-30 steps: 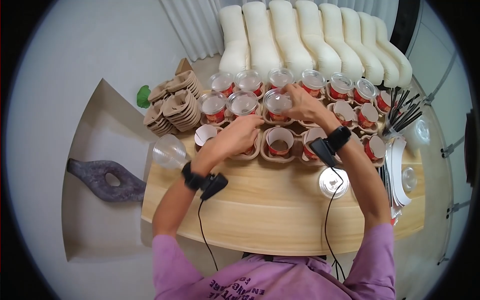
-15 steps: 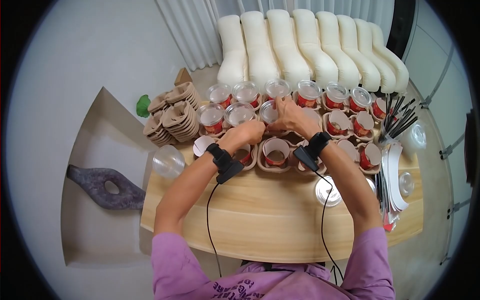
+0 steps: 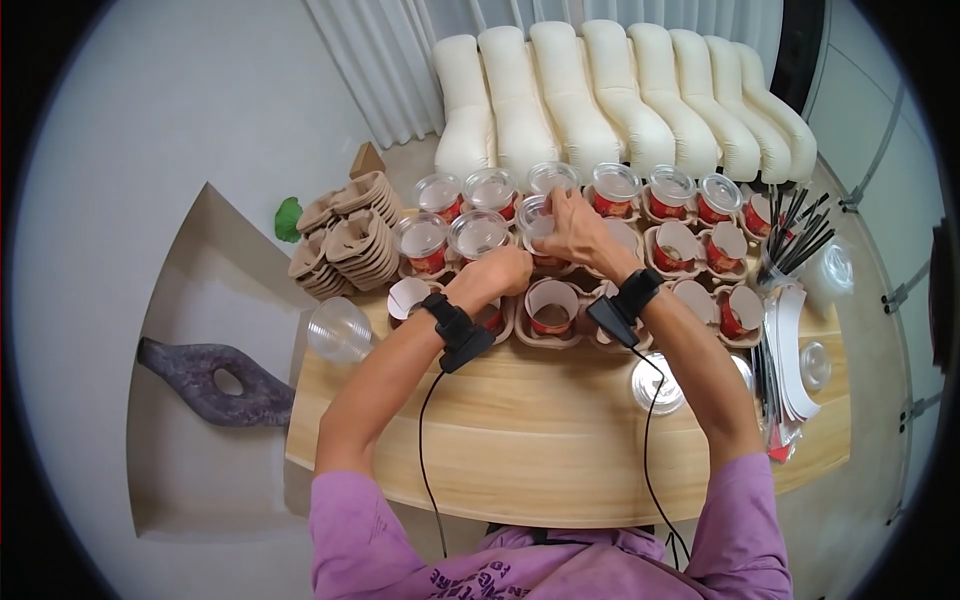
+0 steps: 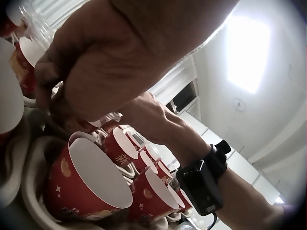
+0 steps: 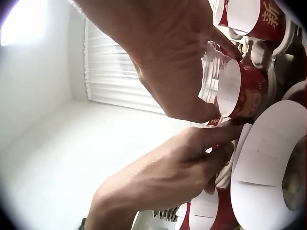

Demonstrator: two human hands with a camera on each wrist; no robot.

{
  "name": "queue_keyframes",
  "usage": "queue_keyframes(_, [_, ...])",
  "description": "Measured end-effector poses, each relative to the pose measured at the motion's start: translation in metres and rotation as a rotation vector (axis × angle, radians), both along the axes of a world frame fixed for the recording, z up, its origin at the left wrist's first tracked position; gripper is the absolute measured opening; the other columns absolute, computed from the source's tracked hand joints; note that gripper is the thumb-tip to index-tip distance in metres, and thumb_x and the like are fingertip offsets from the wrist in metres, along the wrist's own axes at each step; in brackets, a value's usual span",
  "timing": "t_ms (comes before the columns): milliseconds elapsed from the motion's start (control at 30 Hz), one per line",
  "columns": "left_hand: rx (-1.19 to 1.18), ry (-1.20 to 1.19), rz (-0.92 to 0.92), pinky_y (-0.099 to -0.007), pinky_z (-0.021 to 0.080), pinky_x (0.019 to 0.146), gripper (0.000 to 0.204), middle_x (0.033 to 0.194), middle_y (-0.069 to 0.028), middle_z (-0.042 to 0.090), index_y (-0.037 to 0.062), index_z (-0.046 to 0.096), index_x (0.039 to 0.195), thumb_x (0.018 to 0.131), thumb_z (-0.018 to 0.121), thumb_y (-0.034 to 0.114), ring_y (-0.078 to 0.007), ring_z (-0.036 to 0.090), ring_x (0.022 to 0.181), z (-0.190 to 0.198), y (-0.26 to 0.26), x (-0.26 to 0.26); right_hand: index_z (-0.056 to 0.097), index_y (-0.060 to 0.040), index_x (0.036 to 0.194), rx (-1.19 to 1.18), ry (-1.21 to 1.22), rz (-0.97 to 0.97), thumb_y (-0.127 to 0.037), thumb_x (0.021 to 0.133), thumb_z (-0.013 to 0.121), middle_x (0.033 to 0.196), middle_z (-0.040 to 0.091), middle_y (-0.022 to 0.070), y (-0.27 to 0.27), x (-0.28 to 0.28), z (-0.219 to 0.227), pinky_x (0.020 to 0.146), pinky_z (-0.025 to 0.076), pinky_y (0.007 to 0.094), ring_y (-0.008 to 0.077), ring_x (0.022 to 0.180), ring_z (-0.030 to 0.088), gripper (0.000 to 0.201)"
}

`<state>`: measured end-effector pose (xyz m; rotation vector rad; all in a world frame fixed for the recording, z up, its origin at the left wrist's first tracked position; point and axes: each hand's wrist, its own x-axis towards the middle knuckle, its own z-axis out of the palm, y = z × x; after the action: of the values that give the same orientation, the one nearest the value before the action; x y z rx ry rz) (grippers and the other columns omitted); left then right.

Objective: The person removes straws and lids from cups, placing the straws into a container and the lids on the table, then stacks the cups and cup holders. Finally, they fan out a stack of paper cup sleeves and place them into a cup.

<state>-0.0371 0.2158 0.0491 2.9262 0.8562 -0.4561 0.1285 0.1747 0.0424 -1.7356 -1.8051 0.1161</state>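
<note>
In the head view my right hand [image 3: 580,235] grips a clear plastic cup [image 3: 532,212] near its rim, in the middle row of cardboard cup carriers. The right wrist view shows a red paper sleeve [image 5: 249,88] with a white inside around this cup [image 5: 210,76], thumb and fingers on opposite sides. My left hand [image 3: 497,272] is beside it with curled fingers at the edge of the cup carrier [image 3: 512,318], its index fingertip close to the sleeve's base. The right hand partly hides the cup from above. Sleeves without cups [image 3: 550,300] stand in the front row.
Carriers are stacked [image 3: 355,240] at the back left. Nested clear cups [image 3: 340,330] lie at the table's left edge. Lids [image 3: 657,385] lie in front. At the right are black straws [image 3: 800,235] in a container and flat white paper sleeves [image 3: 790,350]. A cream sofa stands behind.
My right hand has come lower and nearer with the clear cup, which now sits deeper among the sleeves. My left hand has moved slightly right, close to the right hand. The head view has tilted up.
</note>
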Motion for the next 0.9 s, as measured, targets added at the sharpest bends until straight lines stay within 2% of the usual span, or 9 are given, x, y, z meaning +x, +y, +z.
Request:
queue_keyframes(233, [-0.128, -0.101, 0.081, -0.0458, 0.054, 0.077, 0.022, 0.092, -0.0229, 0.071, -0.0029, 0.070, 0.091, 0.081, 0.053, 0.006, -0.0391, 0.068, 0.087, 0.009, 0.005, -0.012, 0.046, 0.0058, 0.114, 0.021, 0.110, -0.015, -0.035, 0.075, 0.067, 0.110, 0.055, 0.0291, -0.044, 0.007, 0.061, 0.087, 0.047, 0.0448, 0.0405, 0.099, 0.057, 0.060])
queue_keyframes(300, [-0.209, -0.274, 0.152, -0.0425, 0.052, 0.083, 0.031, 0.099, -0.0242, 0.069, -0.0031, 0.064, 0.112, 0.086, 0.058, 0.013, -0.0388, 0.066, 0.092, 0.050, -0.015, -0.020, 0.046, 0.0056, 0.115, 0.034, 0.138, -0.024, -0.034, 0.076, 0.067, 0.112, 0.055, 0.0291, -0.058, 0.014, 0.072, 0.088, 0.047, 0.0452, 0.0411, 0.099, 0.058, 0.059])
queue_keyframes(367, [-0.261, -0.791, 0.109, -0.0396, 0.049, 0.091, 0.062, 0.117, -0.0254, 0.064, -0.0040, 0.045, 0.138, 0.089, 0.068, 0.026, -0.0349, 0.065, 0.101, 0.076, -0.046, -0.030, 0.045, 0.0062, 0.116, 0.031, 0.179, -0.027, -0.037, 0.079, 0.066, 0.113, 0.056, 0.0302, -0.073, 0.017, 0.080, 0.088, 0.047, 0.0454, 0.0412, 0.100, 0.059, 0.060])
queue_keyframes(400, [-0.262, -0.792, 0.111, -0.0396, 0.049, 0.091, 0.062, 0.117, -0.0254, 0.064, -0.0040, 0.045, 0.138, 0.089, 0.068, 0.026, -0.0349, 0.065, 0.101, 0.069, -0.048, -0.028, 0.045, 0.0062, 0.116, 0.029, 0.179, -0.026, -0.037, 0.079, 0.066, 0.113, 0.056, 0.0302, -0.083, 0.015, 0.086, 0.088, 0.047, 0.0454, 0.0412, 0.100, 0.059, 0.060])
queue_keyframes(467, [-0.104, -1.010, -0.025, -0.0425, 0.047, 0.098, 0.092, 0.132, -0.0263, 0.055, -0.0031, 0.024, 0.149, 0.084, 0.076, 0.036, -0.0376, 0.059, 0.117, 0.059, -0.056, -0.018, 0.045, 0.0058, 0.115, -0.060, 0.316, 0.018, -0.040, 0.083, 0.065, 0.110, 0.057, 0.0320, -0.101, 0.009, 0.093, 0.087, 0.046, 0.0459, 0.0413, 0.100, 0.060, 0.060])
queue_keyframes(500, [-0.107, -1.012, -0.022, -0.0425, 0.047, 0.098, 0.092, 0.132, -0.0263, 0.055, -0.0031, 0.024, 0.149, 0.084, 0.076, 0.036, -0.0376, 0.059, 0.117, 0.055, -0.061, -0.014, 0.044, 0.0050, 0.115, -0.075, 0.400, 0.070, -0.044, 0.088, 0.063, 0.105, 0.061, 0.0323, -0.107, 0.007, 0.088, 0.086, 0.046, 0.0460, 0.0409, 0.099, 0.062, 0.059])
queue_keyframes(567, [-0.593, -1.041, 0.032, -0.0407, 0.048, 0.097, 0.101, 0.132, -0.0241, 0.054, -0.0057, 0.020, 0.151, 0.082, 0.079, 0.038, -0.0342, 0.061, 0.114, 0.069, -0.083, -0.007, 0.045, 0.0045, 0.114, -0.087, 0.405, 0.076, -0.044, 0.091, 0.060, 0.101, 0.063, 0.0314, -0.119, 0.003, 0.087, 0.085, 0.047, 0.0451, 0.0408, 0.097, 0.063, 0.056])
queue_keyframes(733, [-0.534, -1.013, 0.107, -0.0372, 0.052, 0.088, 0.102, 0.126, -0.0254, 0.056, -0.0079, 0.019, 0.151, 0.081, 0.079, 0.035, -0.0282, 0.063, 0.107, 0.064, -0.108, -0.010, 0.045, 0.0056, 0.106, -0.124, 0.442, 0.118, -0.043, 0.099, 0.052, 0.083, 0.069, 0.0243, -0.155, 0.005, 0.103, 0.080, 0.049, 0.0407, 0.0391, 0.088, 0.067, 0.049])
queue_keyframes(900, [-0.650, -0.881, 0.157, -0.0342, 0.052, 0.083, 0.097, 0.122, -0.0244, 0.058, -0.0104, 0.024, 0.149, 0.079, 0.078, 0.031, -0.0265, 0.065, 0.098, 0.072, -0.126, -0.013, 0.047, 0.0011, 0.102, -0.123, 0.338, 0.071, -0.050, 0.100, 0.047, 0.064, 0.050, 0.0188, -0.174, 0.015, 0.088, 0.064, 0.039, 0.0436, 0.0308, 0.063, 0.050, 0.051])
